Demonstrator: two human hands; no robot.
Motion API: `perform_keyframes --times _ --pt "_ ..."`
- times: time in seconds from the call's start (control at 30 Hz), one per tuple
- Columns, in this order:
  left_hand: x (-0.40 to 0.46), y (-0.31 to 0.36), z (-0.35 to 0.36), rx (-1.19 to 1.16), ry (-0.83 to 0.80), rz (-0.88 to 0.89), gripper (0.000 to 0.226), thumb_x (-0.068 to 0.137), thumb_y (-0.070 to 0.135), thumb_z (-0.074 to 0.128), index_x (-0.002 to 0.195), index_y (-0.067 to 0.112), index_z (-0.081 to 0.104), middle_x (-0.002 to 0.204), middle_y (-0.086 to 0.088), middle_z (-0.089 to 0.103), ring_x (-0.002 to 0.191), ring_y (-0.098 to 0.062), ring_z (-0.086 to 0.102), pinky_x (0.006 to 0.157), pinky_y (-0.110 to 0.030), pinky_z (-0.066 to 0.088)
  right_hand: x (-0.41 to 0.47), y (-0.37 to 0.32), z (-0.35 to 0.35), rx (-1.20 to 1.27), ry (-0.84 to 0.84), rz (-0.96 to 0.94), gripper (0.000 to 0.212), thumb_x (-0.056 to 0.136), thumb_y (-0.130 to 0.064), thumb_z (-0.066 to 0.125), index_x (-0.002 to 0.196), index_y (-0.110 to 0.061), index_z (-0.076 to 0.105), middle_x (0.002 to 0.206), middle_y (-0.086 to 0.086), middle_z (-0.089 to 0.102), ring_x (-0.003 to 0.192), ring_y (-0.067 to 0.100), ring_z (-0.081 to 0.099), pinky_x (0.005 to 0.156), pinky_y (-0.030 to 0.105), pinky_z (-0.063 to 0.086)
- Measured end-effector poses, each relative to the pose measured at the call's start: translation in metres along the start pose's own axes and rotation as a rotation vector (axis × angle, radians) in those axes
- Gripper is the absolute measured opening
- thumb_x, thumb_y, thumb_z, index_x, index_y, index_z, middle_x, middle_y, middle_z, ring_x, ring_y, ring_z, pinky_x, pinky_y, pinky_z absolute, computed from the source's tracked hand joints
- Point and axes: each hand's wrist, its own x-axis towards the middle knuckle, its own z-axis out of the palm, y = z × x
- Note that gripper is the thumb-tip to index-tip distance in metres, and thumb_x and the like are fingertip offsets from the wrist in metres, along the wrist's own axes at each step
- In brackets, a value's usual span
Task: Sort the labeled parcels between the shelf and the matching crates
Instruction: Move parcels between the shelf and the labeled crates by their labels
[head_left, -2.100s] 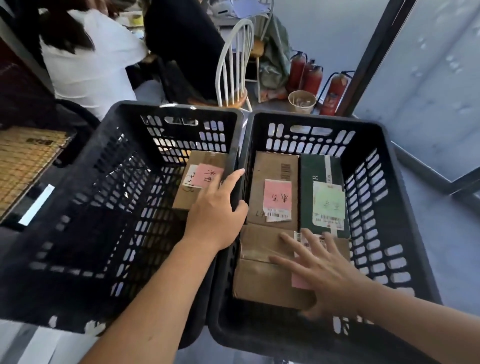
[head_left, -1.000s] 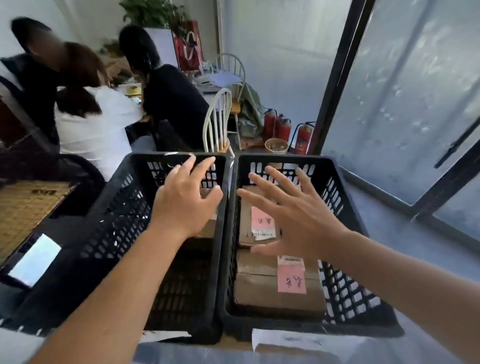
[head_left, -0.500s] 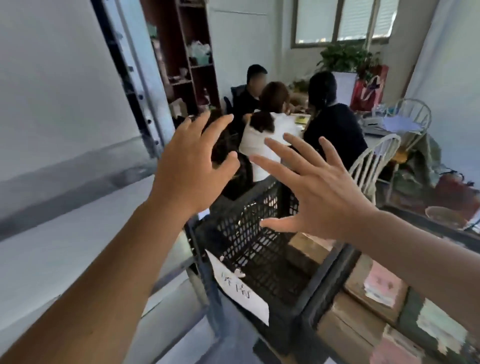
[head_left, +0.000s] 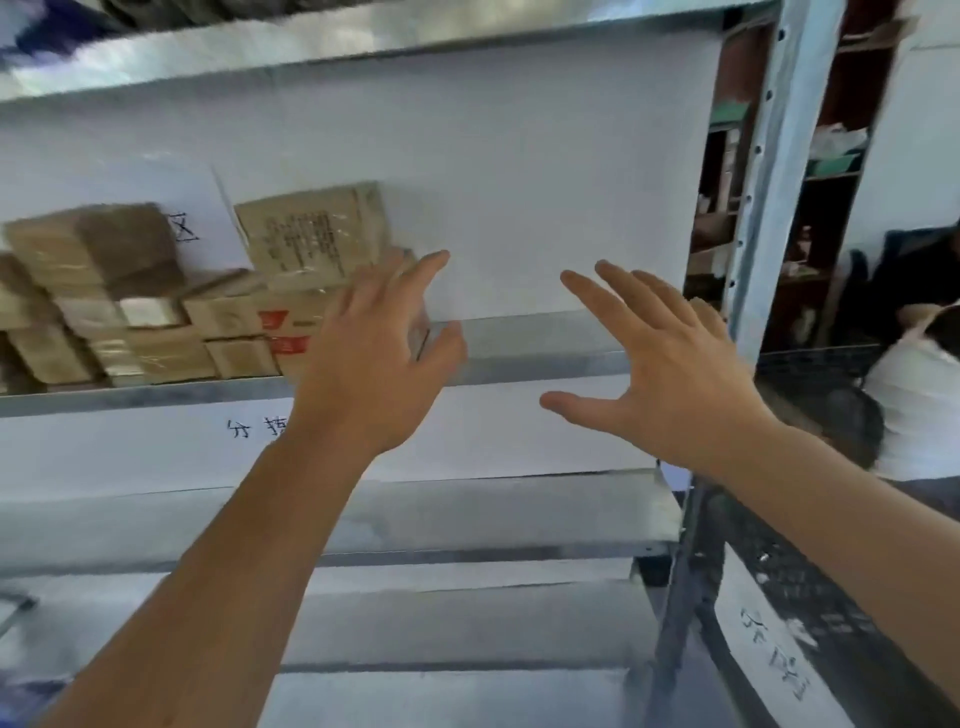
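I face a grey metal shelf (head_left: 540, 358). Several brown cardboard parcels (head_left: 218, 312) are stacked on its left half, one parcel (head_left: 311, 234) leaning upright against the white back panel. My left hand (head_left: 374, 353) reaches toward the right end of that stack with fingers spread and holds nothing; whether it touches a parcel is unclear. My right hand (head_left: 660, 364) hovers in front of the bare right half of the shelf, fingers straight, also holding nothing. A black crate (head_left: 810, 613) with a white paper label shows at the lower right.
A white paper sign (head_left: 249, 431) with handwriting hangs below the shelf board. A lower shelf board (head_left: 467, 519) lies beneath. The shelf's upright post (head_left: 769, 171) stands at the right. Behind it are a dark bookcase (head_left: 831, 156) and seated people (head_left: 914, 395).
My view has swung left from the two crates to the shelf. Both hands left the parcels in the crates and rose, spread and holding nothing, toward the shelf's stack.
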Motion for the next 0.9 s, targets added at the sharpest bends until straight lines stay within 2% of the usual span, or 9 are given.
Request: perform_keyframes --times 0.27,0.4,0.5,0.57,0.63,0.7,0.77,0.83,0.9 --pt "0.019 -0.107 -0.059 0.059 0.096 -0.120 0.061 0.098 0.054 0.045 0.157 0.045 0.033 0.165 0.010 0.034 0.152 -0.022 0.029 0.121 -0.049 0.031 0.092 -0.093 0.045 0.122 0.062 -0.003 0.106 0.070 -0.099 0.029 0.161 -0.051 0.007 0.173 -0.009 0.019 0.158 0.021 0.019 0.123 0.062 0.026" --pt "0.048 -0.147 -0.077 -0.012 0.109 -0.208 0.057 0.101 0.062 0.040 0.155 0.053 0.025 0.166 0.009 0.033 0.153 -0.025 0.028 0.117 -0.055 0.032 0.138 -0.128 0.054 0.183 0.059 0.053 0.105 0.073 -0.098 0.040 0.161 -0.049 0.011 0.169 -0.010 0.030 0.153 0.021 0.030 0.119 0.059 0.033" --pt "0.081 -0.163 -0.086 -0.046 0.087 -0.247 0.063 0.097 0.079 0.025 0.155 0.055 0.019 0.161 -0.002 0.043 0.145 -0.031 0.042 0.111 -0.057 0.039 0.180 -0.150 0.049 0.446 0.015 0.184 0.103 0.077 -0.095 0.046 0.162 -0.046 0.016 0.164 -0.005 0.041 0.148 0.025 0.040 0.116 0.054 0.036" --pt "0.108 -0.170 -0.087 -0.030 0.018 -0.294 0.069 0.096 0.081 0.012 0.156 0.050 0.021 0.151 -0.008 0.055 0.129 -0.033 0.054 0.107 -0.054 0.041 0.213 -0.162 0.045 0.592 -0.029 0.286 0.105 0.079 -0.098 0.037 0.164 -0.038 0.023 0.163 0.000 0.043 0.149 0.028 0.040 0.117 0.053 0.032" --pt "0.134 -0.176 -0.085 -0.073 -0.108 -0.341 0.079 0.095 0.081 0.004 0.158 0.041 0.030 0.152 -0.008 0.054 0.133 -0.034 0.052 0.111 -0.054 0.036 0.240 -0.171 0.042 0.676 -0.100 0.382 0.114 0.076 -0.102 0.021 0.161 -0.028 0.037 0.161 0.002 0.046 0.145 0.031 0.044 0.118 0.055 0.030" --pt "0.154 -0.180 -0.082 -0.151 -0.240 -0.325 0.086 0.096 0.079 0.003 0.151 0.028 0.046 0.142 -0.008 0.060 0.134 -0.033 0.053 0.114 -0.054 0.036 0.254 -0.179 0.040 0.748 -0.220 0.454 0.100 0.089 -0.092 0.016 0.153 -0.022 0.047 0.148 0.007 0.056 0.132 0.032 0.052 0.112 0.054 0.036" --pt "0.163 -0.186 -0.076 -0.209 -0.291 -0.303 0.080 0.097 0.074 0.008 0.136 0.022 0.055 0.121 -0.007 0.069 0.114 -0.029 0.063 0.105 -0.052 0.045 0.260 -0.184 0.040 0.803 -0.317 0.480 0.085 0.095 -0.084 0.022 0.144 -0.022 0.054 0.137 0.010 0.061 0.127 0.034 0.056 0.112 0.061 0.039" --pt "0.165 -0.188 -0.071 -0.241 -0.272 -0.309 0.066 0.095 0.070 0.020 0.136 0.029 0.049 0.113 -0.002 0.069 0.102 -0.024 0.066 0.088 -0.044 0.051 0.261 -0.185 0.043 0.821 -0.351 0.468 0.068 0.100 -0.075 0.032 0.136 -0.024 0.057 0.131 0.006 0.064 0.125 0.030 0.059 0.111 0.063 0.041" --pt "0.158 -0.185 -0.070 -0.314 -0.216 -0.321 0.050 0.102 0.059 0.031 0.148 0.040 0.037 0.115 0.004 0.066 0.100 -0.020 0.065 0.074 -0.037 0.046 0.259 -0.182 0.046 0.848 -0.302 0.439 0.056 0.103 -0.065 0.040 0.136 -0.025 0.059 0.131 0.001 0.065 0.122 0.024 0.061 0.110 0.061 0.045"
